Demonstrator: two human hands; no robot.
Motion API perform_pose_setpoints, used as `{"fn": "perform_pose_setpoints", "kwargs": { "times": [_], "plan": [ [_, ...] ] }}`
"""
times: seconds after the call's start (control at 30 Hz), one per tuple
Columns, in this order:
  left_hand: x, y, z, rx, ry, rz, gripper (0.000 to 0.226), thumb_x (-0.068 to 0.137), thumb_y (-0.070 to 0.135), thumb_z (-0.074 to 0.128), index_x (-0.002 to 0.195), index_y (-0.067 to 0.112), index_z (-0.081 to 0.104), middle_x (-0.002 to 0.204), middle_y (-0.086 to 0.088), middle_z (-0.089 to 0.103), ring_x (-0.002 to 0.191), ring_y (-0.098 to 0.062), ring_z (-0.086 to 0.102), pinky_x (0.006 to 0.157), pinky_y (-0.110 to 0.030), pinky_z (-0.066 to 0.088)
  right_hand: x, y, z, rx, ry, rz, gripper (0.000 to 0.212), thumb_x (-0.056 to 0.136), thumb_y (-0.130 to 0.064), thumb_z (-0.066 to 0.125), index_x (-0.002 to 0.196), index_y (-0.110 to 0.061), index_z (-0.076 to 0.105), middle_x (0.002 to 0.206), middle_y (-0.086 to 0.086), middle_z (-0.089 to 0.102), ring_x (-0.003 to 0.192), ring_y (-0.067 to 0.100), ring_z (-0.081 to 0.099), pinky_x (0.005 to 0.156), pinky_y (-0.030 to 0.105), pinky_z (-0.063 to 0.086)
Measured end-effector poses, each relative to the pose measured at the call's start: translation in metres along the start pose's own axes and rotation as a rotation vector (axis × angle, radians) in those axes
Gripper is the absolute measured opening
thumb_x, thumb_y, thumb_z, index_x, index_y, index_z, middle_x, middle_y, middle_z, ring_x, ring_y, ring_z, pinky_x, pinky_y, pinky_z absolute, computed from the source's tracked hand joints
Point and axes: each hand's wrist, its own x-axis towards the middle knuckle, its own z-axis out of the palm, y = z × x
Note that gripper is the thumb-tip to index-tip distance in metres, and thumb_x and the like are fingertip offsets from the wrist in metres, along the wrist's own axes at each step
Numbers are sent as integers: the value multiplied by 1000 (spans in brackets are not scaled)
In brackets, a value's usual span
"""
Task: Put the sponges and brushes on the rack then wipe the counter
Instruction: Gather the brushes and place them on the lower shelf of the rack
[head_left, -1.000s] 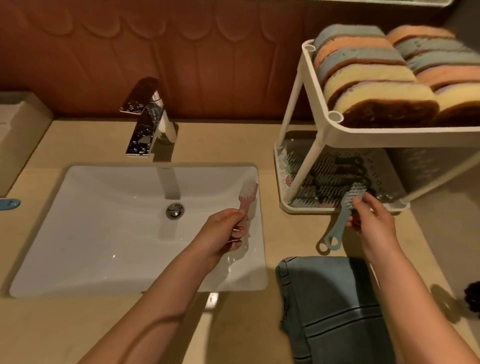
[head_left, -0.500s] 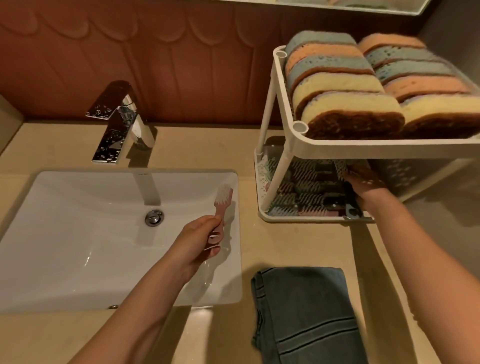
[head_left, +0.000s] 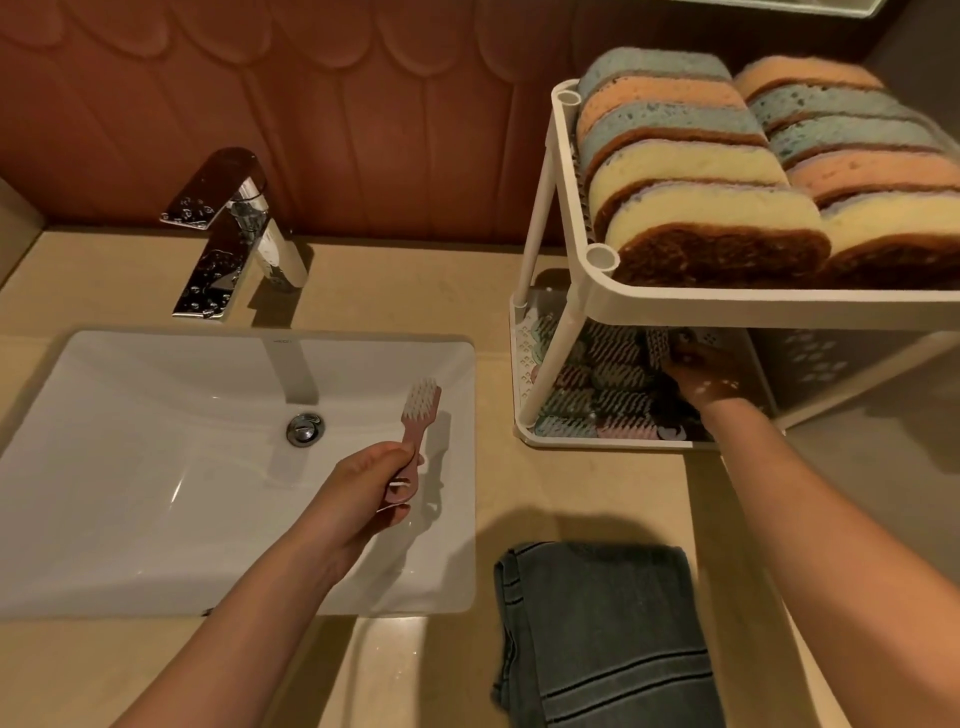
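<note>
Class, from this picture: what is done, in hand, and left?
Done: sponges fill the rack's top shelf; brushes lie below. In hand: right hand holds a grey brush inside the lower shelf; left hand holds a pink brush. Left: rack it, wipe the counter; the cloth lies untouched.

**Our Arms and Hands: State as Found**

Item 1, left. Our left forearm (head_left: 249, 613), bare, enters from the lower left and runs up and to the right, wrist roughly straight. Our left hand (head_left: 363, 483) is curled in a fist round the handle of a pink brush (head_left: 415, 431), bristle end pointing up and away from us.

Item 2, right. Our right forearm (head_left: 831, 545), bare, enters from the lower right, stretched forward and leftward. Our right hand (head_left: 701, 374) lies in deep shadow, back upward; we cannot tell how its fingers stand.
</note>
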Motion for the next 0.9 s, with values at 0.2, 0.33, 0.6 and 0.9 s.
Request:
{"fn": "perform_pose_setpoints", "kwargs": {
  "times": [0.2, 0.33, 0.6, 0.9],
  "plan": [
    [0, 0, 5, 28, -24, 11, 21, 96, 21, 47, 79, 13, 58, 48, 8, 40, 42, -6, 36, 59, -25, 33, -5, 0, 7, -92, 32, -27, 34, 93, -23, 53, 123, -8, 59, 137, 14, 52, 126, 35, 43, 110, 42, 31],
    [0, -2, 1, 137, -51, 65, 22, 95, 19, 50, 77, 12, 61, 52, 5, 44, 44, -6, 39, 58, -21, 37, -26, -8, 6, -77, 97, -89, 34, 93, -24, 53, 122, -7, 57, 132, 16, 54, 123, 33, 46, 102, 37, 34],
    [-2, -4, -14, 356, -147, 198, 21, 91, 13, 57, 71, 10, 65, 55, 2, 50, 46, -5, 43, 49, -15, 35, -134, -20, 36, 279, -161, -215, 20, 89, -18, 59, 108, -12, 57, 78, 0, 58, 73, 13, 56, 68, 26, 47],
    [-13, -2, -7, 558, -306, 315, 20, 89, 14, 60, 70, 7, 64, 61, -3, 55, 59, -16, 49, 49, -18, 40, -183, -23, 92, 514, -466, -102, 45, 84, -23, 66, 121, -26, 41, 94, 15, 64, 79, 19, 60, 69, 36, 51]
  ]
}}
